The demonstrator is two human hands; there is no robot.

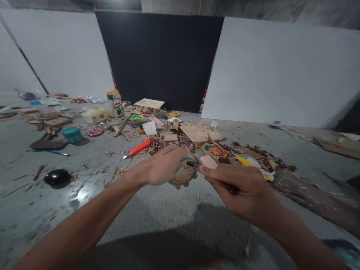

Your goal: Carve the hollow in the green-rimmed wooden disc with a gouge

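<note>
My left hand is closed around a small round container with a green rim and brownish contents, held low over the grey floor. My right hand is closed in a pinch around a dark thin tool, its tip at the container's rim. Just past my fingers lies a pale wooden piece. Both forearms reach in from the bottom of the view.
Wood scraps and shavings litter the floor ahead: a cut plywood sheet, an orange utility knife, a colourful painted piece, a glue bottle, a teal tub, a black dome. A rough plank lies at right.
</note>
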